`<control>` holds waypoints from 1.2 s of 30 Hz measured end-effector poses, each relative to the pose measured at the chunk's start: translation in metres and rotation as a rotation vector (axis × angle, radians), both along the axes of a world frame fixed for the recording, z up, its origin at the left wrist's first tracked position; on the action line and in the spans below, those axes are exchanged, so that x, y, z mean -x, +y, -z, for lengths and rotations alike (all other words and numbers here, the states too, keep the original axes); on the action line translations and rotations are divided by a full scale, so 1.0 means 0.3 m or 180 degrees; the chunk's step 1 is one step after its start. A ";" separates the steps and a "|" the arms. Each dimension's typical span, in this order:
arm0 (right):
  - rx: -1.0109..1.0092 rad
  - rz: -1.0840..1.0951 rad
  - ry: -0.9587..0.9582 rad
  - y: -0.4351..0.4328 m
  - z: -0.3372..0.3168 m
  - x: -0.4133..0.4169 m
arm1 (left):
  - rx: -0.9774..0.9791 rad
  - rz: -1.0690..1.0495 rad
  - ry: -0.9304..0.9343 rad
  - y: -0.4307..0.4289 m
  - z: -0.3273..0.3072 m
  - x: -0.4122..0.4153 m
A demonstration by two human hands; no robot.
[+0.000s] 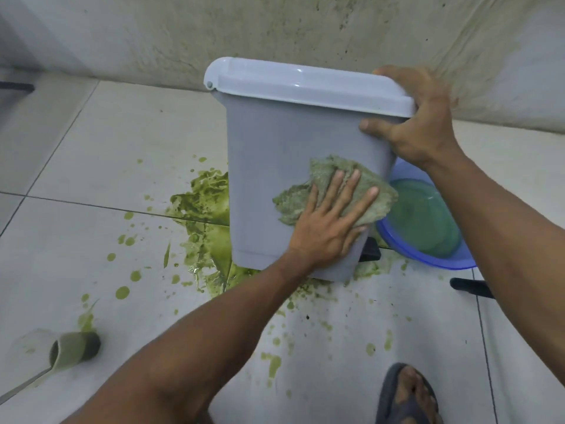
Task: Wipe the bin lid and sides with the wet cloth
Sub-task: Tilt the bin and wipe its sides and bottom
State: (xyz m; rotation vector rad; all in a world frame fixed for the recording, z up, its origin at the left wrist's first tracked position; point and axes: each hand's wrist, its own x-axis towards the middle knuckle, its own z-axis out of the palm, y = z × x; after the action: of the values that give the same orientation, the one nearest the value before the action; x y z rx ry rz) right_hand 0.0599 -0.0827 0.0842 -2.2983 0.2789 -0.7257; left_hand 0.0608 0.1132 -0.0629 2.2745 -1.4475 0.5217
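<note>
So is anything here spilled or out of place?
Yes. A green spill spreads over the floor tiles beside and under the grey bin, with splashes scattered wide. A cup lies tipped over at lower left, smeared green.

Green spill (211, 209) across floor tiles (91, 148); tipped cup (75, 347) lower left; blue basin (428, 221) of water right; sandalled foot (408, 396)

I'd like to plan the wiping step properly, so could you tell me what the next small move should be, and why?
Probably slide the left hand and the green-stained wet cloth leftward across the grey plastic bin. The cloth lies flat under the palm near the side's right edge, the face to its left is uncovered, and the right hand steadies the pale lid.
</note>
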 end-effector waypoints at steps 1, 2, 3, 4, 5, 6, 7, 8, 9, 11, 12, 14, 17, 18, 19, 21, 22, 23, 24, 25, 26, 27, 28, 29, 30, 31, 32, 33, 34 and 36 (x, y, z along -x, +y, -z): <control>-0.0032 -0.0002 0.0018 0.004 -0.001 0.000 | -0.0064 0.0106 -0.0146 0.004 0.003 -0.006; -0.0061 0.0004 0.0014 0.009 -0.004 0.002 | -0.0160 0.0246 -0.0279 0.014 0.016 -0.001; -0.0073 0.0020 0.0007 0.014 -0.005 0.004 | -0.0292 0.0419 -0.0416 0.028 0.038 0.012; -0.0074 0.0034 0.0005 0.018 -0.005 0.006 | -0.0465 0.0608 -0.0543 0.048 0.066 0.027; -0.0074 0.0044 0.0004 0.021 -0.005 0.008 | -0.0648 0.0782 -0.0656 0.071 0.096 0.039; -0.0073 0.0056 0.0000 0.022 -0.006 0.008 | -0.0818 0.0917 -0.0747 0.093 0.121 0.047; -0.0082 0.0068 -0.0006 0.021 -0.006 0.007 | -0.0937 0.1005 -0.0809 0.113 0.138 0.051; -0.0100 0.0073 -0.0005 0.020 -0.005 0.007 | -0.1005 0.1063 -0.0830 0.129 0.145 0.050; -0.0115 0.0074 0.0000 0.020 -0.005 0.008 | -0.1035 0.1111 -0.0842 0.140 0.142 0.043; -0.0100 0.0087 0.0014 0.020 -0.002 0.006 | -0.0961 0.1137 -0.0894 0.140 0.109 0.008; -0.0090 0.0092 0.0020 0.022 0.000 0.005 | -0.0854 0.1031 -0.0869 0.129 0.077 -0.014; -0.0078 0.0111 0.0029 0.021 -0.002 0.006 | -0.0543 0.0650 -0.0685 0.085 -0.005 -0.054; -0.0096 0.0138 0.0076 0.016 -0.001 0.005 | -0.0329 0.0338 -0.0618 0.015 -0.078 -0.075; -0.0121 0.0135 0.0091 0.017 0.000 0.002 | -0.0319 0.0355 -0.0626 0.007 -0.074 -0.065; -0.0139 0.0135 0.0091 0.017 0.000 0.000 | -0.0319 0.0449 -0.0614 0.005 -0.059 -0.048; -0.0166 0.0165 0.0077 0.018 0.000 0.000 | -0.0577 0.0825 -0.0652 0.031 0.007 0.000; -0.0182 0.0171 0.0071 0.021 0.001 0.001 | -0.0882 0.1045 -0.0735 0.058 0.051 0.029; -0.0196 0.0165 0.0065 0.025 0.000 0.004 | -0.1245 0.1242 -0.0862 0.089 0.093 0.055; -0.0201 0.0158 0.0058 0.028 0.000 0.006 | -0.1564 0.1406 -0.1014 0.122 0.128 0.071; -0.0198 0.0147 0.0050 0.030 -0.001 0.008 | -0.1782 0.1554 -0.1155 0.152 0.151 0.075; -0.0201 0.0140 0.0048 0.031 -0.002 0.009 | -0.1890 0.1723 -0.1260 0.179 0.161 0.064; -0.0207 0.0145 0.0050 0.033 -0.002 0.011 | -0.1911 0.1909 -0.1342 0.199 0.158 0.039; -0.0214 0.0157 0.0047 0.033 -0.002 0.012 | -0.1852 0.2065 -0.1397 0.214 0.145 0.004; -0.0217 0.0168 0.0042 0.034 -0.001 0.012 | -0.1753 0.2136 -0.1401 0.226 0.121 -0.041; -0.0218 0.0173 0.0040 0.034 0.000 0.011 | -0.1645 0.2102 -0.1360 0.234 0.089 -0.092; -0.0211 0.0176 0.0041 0.034 -0.001 0.011 | -0.1521 0.1972 -0.1311 0.240 0.052 -0.144; -0.0198 0.0179 0.0046 0.033 0.000 0.010 | -0.1388 0.1780 -0.1253 0.243 0.014 -0.192; -0.0187 0.0179 0.0048 0.030 0.001 0.009 | -0.1266 0.1550 -0.1188 0.241 -0.022 -0.229; -0.0181 0.0179 0.0050 0.028 0.002 0.007 | -0.1158 0.1305 -0.1126 0.230 -0.054 -0.251; -0.0188 0.0181 0.0056 0.023 0.004 0.001 | -0.0913 0.0933 -0.0998 0.182 -0.093 -0.238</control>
State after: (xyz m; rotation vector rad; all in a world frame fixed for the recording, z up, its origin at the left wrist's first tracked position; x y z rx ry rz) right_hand 0.0595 -0.0757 0.0831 -2.2495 0.3703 -0.7165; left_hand 0.1323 0.1677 -0.0350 2.1980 -2.0897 0.6331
